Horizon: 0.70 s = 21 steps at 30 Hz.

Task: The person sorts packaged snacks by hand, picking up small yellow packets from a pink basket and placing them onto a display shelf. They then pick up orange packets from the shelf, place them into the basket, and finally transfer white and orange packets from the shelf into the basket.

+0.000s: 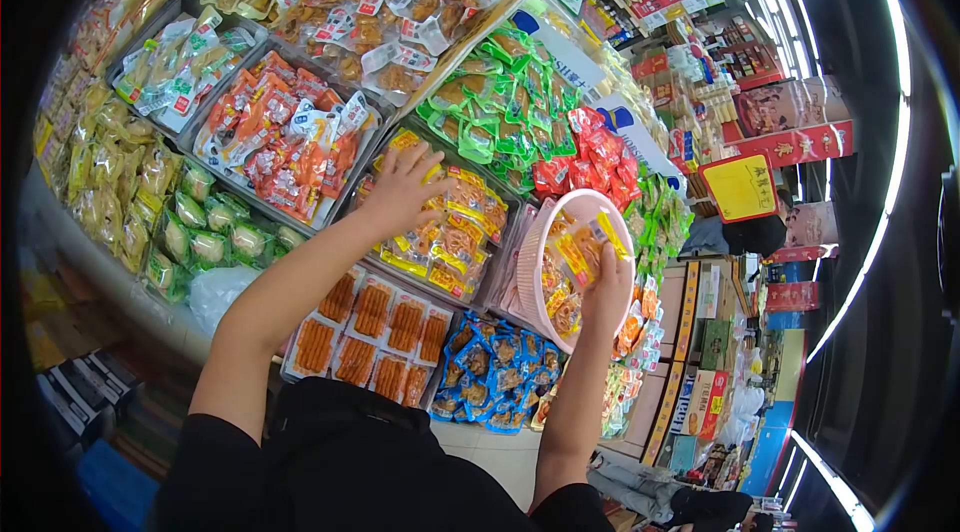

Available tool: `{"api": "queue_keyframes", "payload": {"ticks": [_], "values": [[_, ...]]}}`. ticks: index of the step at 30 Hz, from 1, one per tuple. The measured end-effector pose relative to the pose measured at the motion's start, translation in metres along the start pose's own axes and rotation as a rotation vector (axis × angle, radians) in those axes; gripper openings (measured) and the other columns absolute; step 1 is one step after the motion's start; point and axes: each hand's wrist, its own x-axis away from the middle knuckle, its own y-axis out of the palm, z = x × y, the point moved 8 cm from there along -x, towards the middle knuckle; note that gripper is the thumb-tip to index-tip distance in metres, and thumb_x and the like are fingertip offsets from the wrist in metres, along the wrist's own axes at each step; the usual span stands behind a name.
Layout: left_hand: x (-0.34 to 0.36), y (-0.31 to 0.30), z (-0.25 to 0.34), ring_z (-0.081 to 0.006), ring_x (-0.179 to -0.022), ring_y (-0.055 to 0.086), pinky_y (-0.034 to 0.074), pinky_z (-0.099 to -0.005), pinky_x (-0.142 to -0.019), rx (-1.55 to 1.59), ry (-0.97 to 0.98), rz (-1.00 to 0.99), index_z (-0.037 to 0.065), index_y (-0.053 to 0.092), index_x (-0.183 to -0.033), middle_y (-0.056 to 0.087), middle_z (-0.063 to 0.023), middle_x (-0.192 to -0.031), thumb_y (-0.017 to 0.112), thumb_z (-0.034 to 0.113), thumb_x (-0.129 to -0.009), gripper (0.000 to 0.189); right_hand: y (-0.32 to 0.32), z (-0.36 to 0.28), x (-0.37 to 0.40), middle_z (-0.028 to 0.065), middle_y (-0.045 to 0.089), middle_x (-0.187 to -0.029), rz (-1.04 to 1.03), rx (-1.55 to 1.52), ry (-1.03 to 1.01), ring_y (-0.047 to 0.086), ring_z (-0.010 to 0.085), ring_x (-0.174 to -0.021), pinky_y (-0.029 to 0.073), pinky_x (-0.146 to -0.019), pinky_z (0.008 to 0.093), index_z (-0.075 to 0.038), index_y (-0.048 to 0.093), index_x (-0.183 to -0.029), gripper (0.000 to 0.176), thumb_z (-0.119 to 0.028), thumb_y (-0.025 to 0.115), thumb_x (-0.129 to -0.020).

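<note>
My left hand [405, 190] rests with spread fingers on the yellow-and-clear snack packets [462, 232] that fill a dark tray. A pink plastic basket [533, 277] stands tilted to the right of that tray, with similar packets inside. Within its rim, my right hand [603, 292] is closed on a yellow-topped snack packet [585, 250]. The fingertips of this hand are partly hidden by the packet and the basket.
Orange-red packets [285, 137] fill the tray at left, green packets [500, 97] and red packets [592, 160] lie behind. Nearer my body are flat packs of brown sticks [372, 317] and blue packets [495, 372]. A yellow sign [740, 186] stands at right.
</note>
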Motion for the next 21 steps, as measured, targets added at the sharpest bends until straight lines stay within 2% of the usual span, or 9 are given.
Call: {"api": "queue_keyframes", "payload": {"ticks": [2,4,6,10,13,17,19,21], "values": [[-0.001,0.003,0.003,-0.0332,-0.132,0.024,0.019,-0.0590,-0.103,0.017,0.034,-0.015,0.029,0.047,-0.129,0.034,-0.0103,-0.140,0.063,0.040,-0.079,0.055,0.037,0.014,0.016,0.0092,0.061,-0.108,-0.050,-0.219,0.221,0.059,0.0193,-0.101,0.050,-0.086,0.0349,-0.003,0.049,-0.118,0.031,-0.023,0.047,-0.094],[-0.001,0.005,0.006,-0.0331,-0.132,0.024,0.018,-0.0600,-0.103,0.031,0.067,-0.029,0.030,0.047,-0.129,0.035,-0.0094,-0.140,0.062,0.040,-0.079,0.053,0.074,0.051,0.029,0.0086,0.061,-0.107,-0.175,-0.285,0.375,0.058,0.0189,-0.102,0.048,-0.088,0.0375,-0.005,0.049,-0.120,0.035,-0.027,0.048,-0.093],[0.002,0.004,0.015,-0.0326,-0.132,0.026,0.018,-0.0591,-0.103,0.003,0.168,-0.027,0.030,0.051,-0.125,0.038,-0.0078,-0.138,0.060,0.038,-0.081,0.046,0.107,0.076,0.048,0.0094,0.059,-0.113,-0.162,-0.433,0.587,0.057,0.0202,-0.103,0.049,-0.086,0.0354,-0.005,0.050,-0.117,0.032,-0.024,0.052,-0.092],[0.008,0.013,0.014,-0.0311,-0.132,0.026,0.017,-0.0579,-0.104,0.048,0.182,-0.065,0.028,0.058,-0.118,0.041,-0.0067,-0.136,0.058,0.035,-0.082,0.036,0.119,0.129,0.039,0.0083,0.060,-0.109,-0.057,-0.553,0.591,0.058,0.0194,-0.100,0.051,-0.079,0.0326,-0.006,0.052,-0.114,0.028,-0.024,0.051,-0.093],[0.007,0.016,0.014,-0.0289,-0.132,0.027,0.016,-0.0555,-0.105,0.054,0.186,-0.040,0.027,0.063,-0.110,0.044,-0.0057,-0.133,0.058,0.031,-0.083,0.028,0.098,0.170,0.024,0.0063,0.061,-0.096,0.202,-0.702,0.578,0.058,0.0179,-0.086,0.051,-0.073,0.0296,-0.003,0.054,-0.106,0.023,-0.022,0.050,-0.093],[0.006,0.015,0.013,-0.0265,-0.132,0.028,0.016,-0.0536,-0.106,0.097,0.160,-0.050,0.026,0.065,-0.105,0.048,-0.0041,-0.130,0.058,0.030,-0.082,0.024,0.101,0.193,0.019,0.0057,0.060,-0.094,0.122,-0.689,0.649,0.058,0.0171,-0.083,0.051,-0.070,0.0291,-0.005,0.055,-0.105,0.023,-0.023,0.051,-0.092],[0.006,0.014,0.011,-0.0259,-0.131,0.029,0.015,-0.0533,-0.107,0.109,0.155,-0.041,0.026,0.065,-0.105,0.048,-0.0038,-0.129,0.058,0.029,-0.082,0.024,0.102,0.196,0.030,0.0056,0.059,-0.091,0.127,-0.601,0.749,0.058,0.0173,-0.081,0.050,-0.067,0.0281,-0.005,0.055,-0.105,0.023,-0.023,0.053,-0.092],[0.006,0.015,0.011,-0.0259,-0.131,0.029,0.016,-0.0540,-0.107,0.128,0.161,-0.042,0.025,0.066,-0.102,0.049,-0.0038,-0.128,0.059,0.029,-0.081,0.022,0.098,0.202,0.030,0.0054,0.058,-0.090,0.073,-0.553,0.741,0.058,0.0175,-0.080,0.049,-0.066,0.0276,-0.005,0.054,-0.107,0.024,-0.024,0.053,-0.091]]}}
